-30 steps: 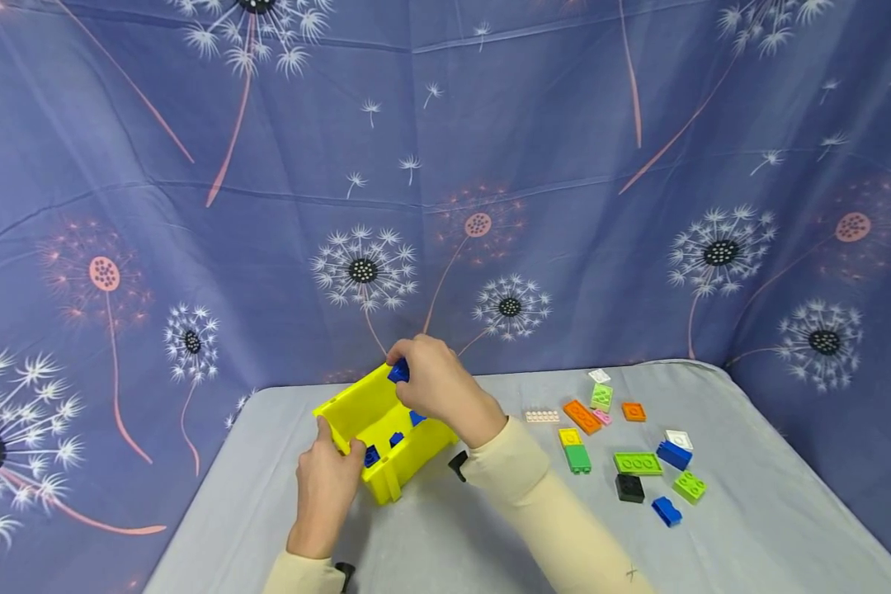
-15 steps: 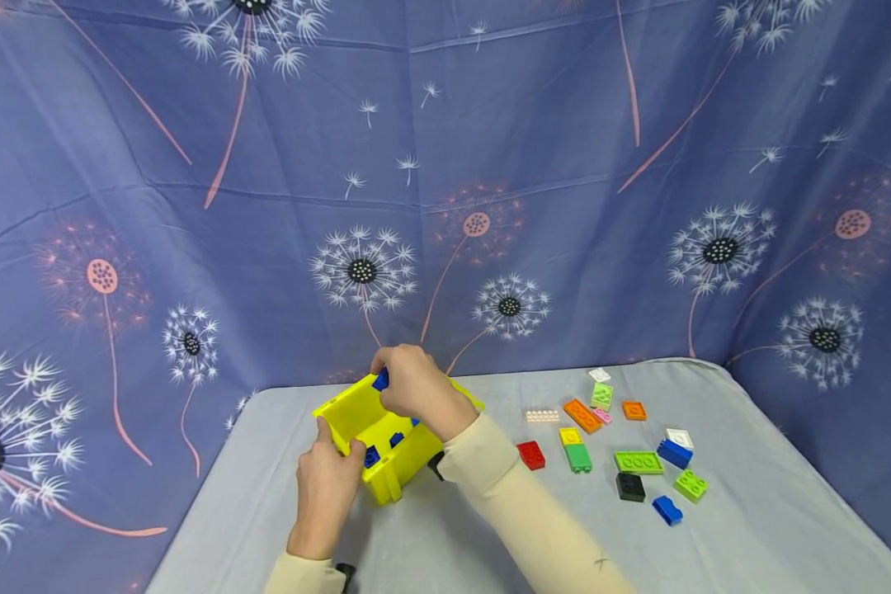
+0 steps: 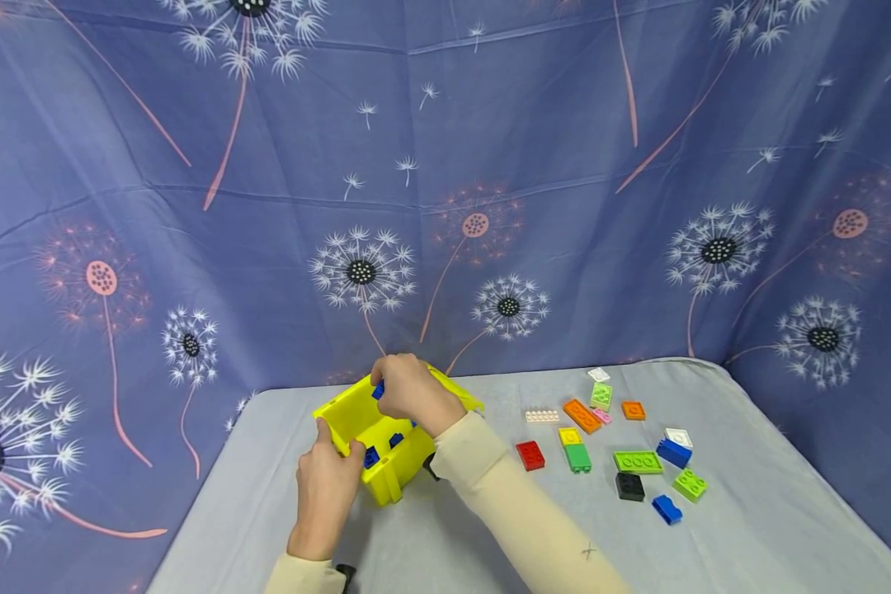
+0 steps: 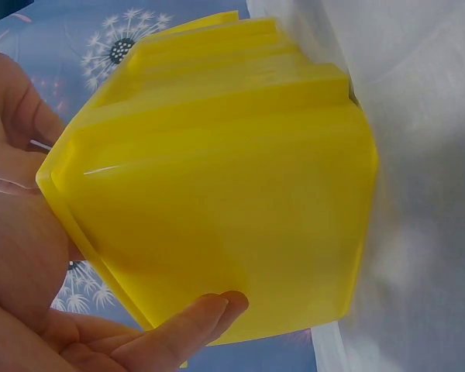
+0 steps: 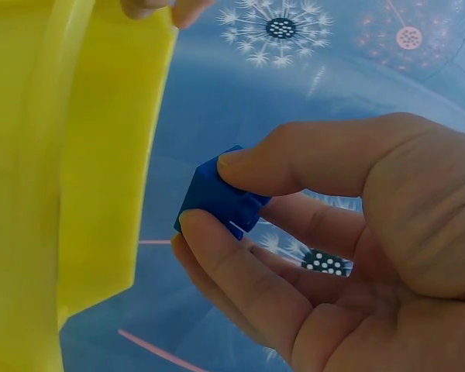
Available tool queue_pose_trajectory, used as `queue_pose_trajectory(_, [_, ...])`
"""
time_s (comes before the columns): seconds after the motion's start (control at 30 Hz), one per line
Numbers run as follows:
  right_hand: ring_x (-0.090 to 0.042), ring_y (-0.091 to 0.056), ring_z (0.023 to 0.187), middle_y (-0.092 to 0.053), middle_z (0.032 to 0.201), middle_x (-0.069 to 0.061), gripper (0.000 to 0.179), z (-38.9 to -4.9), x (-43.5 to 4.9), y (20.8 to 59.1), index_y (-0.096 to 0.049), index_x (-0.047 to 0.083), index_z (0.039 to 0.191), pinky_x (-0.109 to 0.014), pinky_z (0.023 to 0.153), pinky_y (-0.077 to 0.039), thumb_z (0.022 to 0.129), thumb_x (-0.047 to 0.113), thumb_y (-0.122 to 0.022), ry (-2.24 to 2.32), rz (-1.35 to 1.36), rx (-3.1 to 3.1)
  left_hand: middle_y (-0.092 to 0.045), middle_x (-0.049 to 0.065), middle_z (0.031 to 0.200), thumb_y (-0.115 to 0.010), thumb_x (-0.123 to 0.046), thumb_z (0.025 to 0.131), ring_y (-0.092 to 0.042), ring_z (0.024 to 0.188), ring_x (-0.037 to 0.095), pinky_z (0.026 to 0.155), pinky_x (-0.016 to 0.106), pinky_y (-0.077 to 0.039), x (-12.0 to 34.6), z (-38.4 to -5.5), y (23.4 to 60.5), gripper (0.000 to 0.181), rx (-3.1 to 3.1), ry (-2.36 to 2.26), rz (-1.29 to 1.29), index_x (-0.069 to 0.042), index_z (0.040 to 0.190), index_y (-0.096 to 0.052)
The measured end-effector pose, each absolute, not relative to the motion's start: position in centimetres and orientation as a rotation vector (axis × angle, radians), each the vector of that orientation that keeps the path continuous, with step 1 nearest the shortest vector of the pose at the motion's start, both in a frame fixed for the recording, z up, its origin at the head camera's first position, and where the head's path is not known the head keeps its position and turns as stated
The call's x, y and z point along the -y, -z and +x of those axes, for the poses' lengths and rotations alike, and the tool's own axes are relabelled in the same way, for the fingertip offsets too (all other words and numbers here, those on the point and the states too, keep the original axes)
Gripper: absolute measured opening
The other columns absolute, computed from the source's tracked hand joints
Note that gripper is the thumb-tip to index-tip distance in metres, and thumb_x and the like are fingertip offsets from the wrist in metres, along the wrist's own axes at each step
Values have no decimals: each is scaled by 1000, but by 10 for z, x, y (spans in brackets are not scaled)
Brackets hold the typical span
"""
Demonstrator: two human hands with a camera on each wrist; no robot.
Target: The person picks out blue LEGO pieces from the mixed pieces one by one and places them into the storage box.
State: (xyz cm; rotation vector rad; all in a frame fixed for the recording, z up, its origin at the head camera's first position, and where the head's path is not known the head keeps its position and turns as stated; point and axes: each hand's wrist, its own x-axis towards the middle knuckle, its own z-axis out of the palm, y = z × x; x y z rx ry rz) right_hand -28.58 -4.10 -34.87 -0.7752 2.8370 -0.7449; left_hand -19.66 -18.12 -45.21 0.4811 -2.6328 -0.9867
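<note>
Yellow box is partly hidden from us in the head view: the left hand covers some of its near left end, and the right hand masks part of its far side. Inside we make out two small blue pieces, plus another blue scrap beside the right hand, too covered to give its shape. Of the blue brick only a little shows from the head; the right wrist view gives us more, though it cuts the box off at 9 o'clock.

The box is on the cloth-covered bench, between 6 and 7 o'clock in the head view. We find the left hand at the box's 8 o'clock and the right hand at its 1 o'clock. The blue brick sits at the right fingertips, toward 9 o'clock from that hand, and apart from the yellow wall in the right wrist view.

The left hand grips the box's end, fingertips against its outer wall. The right thumb and fingers pinch the blue brick, spread only as far as its faces.

At the box's 3 o'clock we see loose pieces, among them a red brick, a green brick and a black brick.
</note>
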Motion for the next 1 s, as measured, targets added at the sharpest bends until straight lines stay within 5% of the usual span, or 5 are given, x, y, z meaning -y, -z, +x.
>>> queue_pose_trajectory(0.1, [-15,-61,87,-71,117,-3,38,-288,43,354,-73,9,123,-24,71,-52,86,2,-75,754,-768,-2819,-46,3,56,-59,-28,96,-40,39,16,41,31,-38,181,-196,452,84,2628,982,477,12,160,-19])
queue_pose_trajectory(0.2, [-11,-44,62,-58,77,2,11,-290,44,360,-69,8,86,-23,56,-41,84,-2,-73,745,-760,-2801,-46,3,55,-59,-27,96,-40,39,16,40,30,-38,181,-196,453,85,2631,990,481,11,160,-18])
queue_pose_trajectory(0.3, [-13,-24,52,-27,61,3,37,-291,45,366,-45,13,65,-24,48,-28,82,-6,-72,743,-743,-2787,-46,3,56,-58,-27,97,-40,39,16,40,30,-38,181,-196,452,85,2633,1003,484,10,161,-17])
queue_pose_trajectory(0.53, [-11,-31,50,-34,64,4,28,-293,46,374,-57,14,68,-22,47,-34,82,-5,-72,724,-698,-2792,-47,4,57,-58,-27,96,-41,39,16,41,31,-39,180,-197,452,85,2629,999,498,10,161,-17])
queue_pose_trajectory(1.0, [-12,-20,50,-19,58,4,46,-293,44,385,-38,16,59,-25,46,-24,84,-4,-71,688,-672,-2733,-47,3,55,-59,-27,96,-40,37,16,39,30,-39,179,-197,450,85,2619,1004,493,10,161,-18])
